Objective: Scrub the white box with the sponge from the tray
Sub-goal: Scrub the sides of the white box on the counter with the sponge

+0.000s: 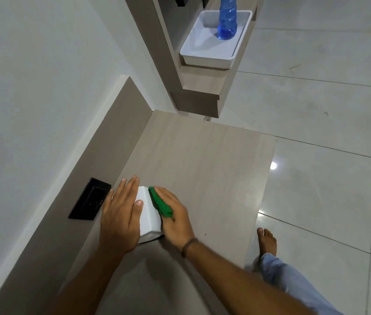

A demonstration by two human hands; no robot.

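Note:
The white box (149, 212) stands on the pale wooden desk (202, 160), close to the wall panel. My left hand (120, 214) lies flat over its left side and holds it steady, thumb on top. A green sponge (160, 203) is pressed against the box's right face under my right hand (173, 214), which grips it. The white tray (212, 46) sits far off on a shelf at the top, with only a blue bottle (226, 19) in it.
A black wall socket (90, 200) sits in the panel just left of my left hand. The desk's right edge drops to a glossy tiled floor (316, 110), where my bare foot (266, 241) stands. A wooden shelf unit (200, 94) rises beyond the desk.

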